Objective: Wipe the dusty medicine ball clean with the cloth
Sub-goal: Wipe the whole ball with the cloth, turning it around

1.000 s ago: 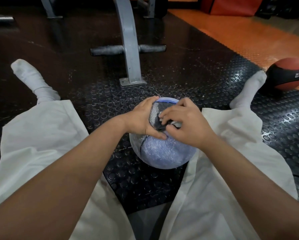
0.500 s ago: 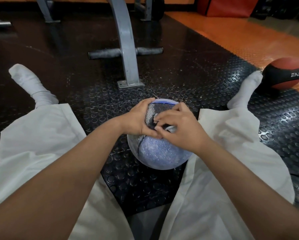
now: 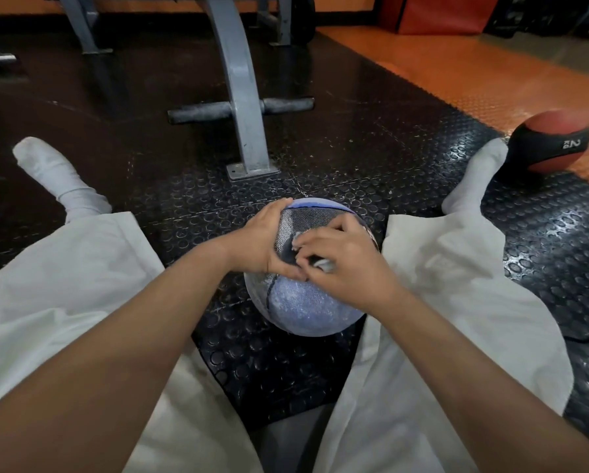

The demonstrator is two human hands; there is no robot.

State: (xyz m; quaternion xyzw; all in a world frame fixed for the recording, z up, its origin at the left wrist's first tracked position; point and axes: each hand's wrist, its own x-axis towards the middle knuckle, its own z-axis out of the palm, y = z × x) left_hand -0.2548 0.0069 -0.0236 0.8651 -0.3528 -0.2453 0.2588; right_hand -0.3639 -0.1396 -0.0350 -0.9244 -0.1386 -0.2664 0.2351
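- Head cam: dusty blue-grey medicine ball (image 3: 306, 302) sits on the black studded rubber mat (image 3: 354, 158), btwn the person's spread legs in white trousers (image 3: 439, 302).
- L hand (image 3: 262, 244): forearm comes in from lower left. Palm is cupped on the ball's upper-left side, fingers curve over the top edge, and the thumb lies along the surface toward the R hand. It grips the ball.
- R hand (image 3: 344, 264): forearm comes in from lower right, wrist bent down. Fingers are bunched and curled, pinching a small white cloth (image 3: 324, 265) against the ball's top (only scraps of cloth show past the fingers).
- L thumb tip meets the R hand, or nearly; can't tell which.
- A darker ball panel shows btwn the hands; the lower front is pale w/ dust.
- Rest: grey bench frame leg (image 3: 243, 97) w/ its foot plate on the mat just beyond the ball. Red-black ball marked "2" (image 3: 552, 145) lies beside the R sock (image 3: 470, 179), at the mat's edge by the orange floor (image 3: 456, 63).
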